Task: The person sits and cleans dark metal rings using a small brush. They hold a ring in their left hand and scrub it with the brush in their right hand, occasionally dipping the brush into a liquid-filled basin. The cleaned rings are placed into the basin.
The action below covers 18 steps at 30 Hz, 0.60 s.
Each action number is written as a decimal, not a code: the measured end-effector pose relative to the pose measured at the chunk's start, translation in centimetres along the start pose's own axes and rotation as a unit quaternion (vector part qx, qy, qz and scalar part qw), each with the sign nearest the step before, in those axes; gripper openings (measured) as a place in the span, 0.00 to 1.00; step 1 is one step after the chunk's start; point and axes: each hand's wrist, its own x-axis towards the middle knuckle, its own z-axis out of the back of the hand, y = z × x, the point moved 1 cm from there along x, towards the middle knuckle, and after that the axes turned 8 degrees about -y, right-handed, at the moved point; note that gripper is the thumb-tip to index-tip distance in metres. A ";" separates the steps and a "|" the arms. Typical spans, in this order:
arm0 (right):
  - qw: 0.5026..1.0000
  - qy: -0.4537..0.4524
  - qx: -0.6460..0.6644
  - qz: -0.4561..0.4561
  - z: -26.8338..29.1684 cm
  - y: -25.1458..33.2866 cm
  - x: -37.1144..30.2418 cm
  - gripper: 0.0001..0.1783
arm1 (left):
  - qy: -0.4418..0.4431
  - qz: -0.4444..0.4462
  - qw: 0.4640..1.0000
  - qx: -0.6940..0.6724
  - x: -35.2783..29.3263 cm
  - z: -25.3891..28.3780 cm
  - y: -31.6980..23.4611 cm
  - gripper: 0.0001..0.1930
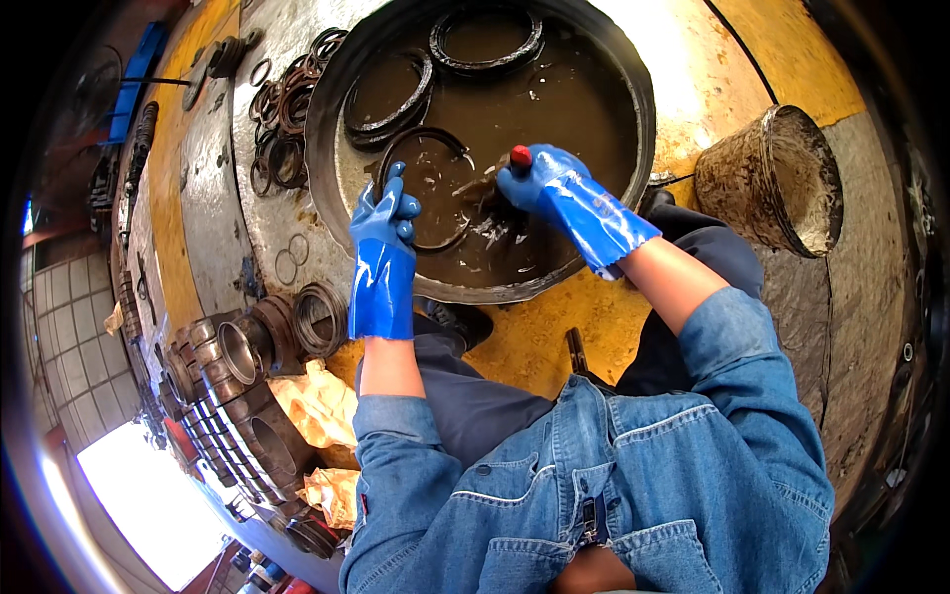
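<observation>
Black ring [427, 131] in the tub [645, 119] lies just right of our nearer left hand [384, 213], which holds its left edge, longer way pointing ahead, while our right hand [546, 183] squeezes a red handle [521, 155].

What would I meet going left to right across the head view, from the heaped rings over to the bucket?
Heaped rings → left hand in a blue glove → right hand in a blue glove, closed around a red handle → grimy bucket.
</observation>
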 end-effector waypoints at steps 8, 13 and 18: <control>0.926 -0.111 0.196 0.303 1.6 1.7 1.1 0.18 | 0.080 0.035 0.996 -0.001 -0.7 -0.8 0.4 0.19; 0.959 -0.155 0.175 0.163 -0.1 0.3 1.9 0.17 | 0.109 0.031 0.993 -0.039 -1.2 -1.3 -0.4 0.21; 0.980 -0.002 0.188 -0.070 -0.7 -0.4 1.1 0.21 | 0.093 -0.010 0.995 -0.028 -1.8 -1.7 -0.4 0.20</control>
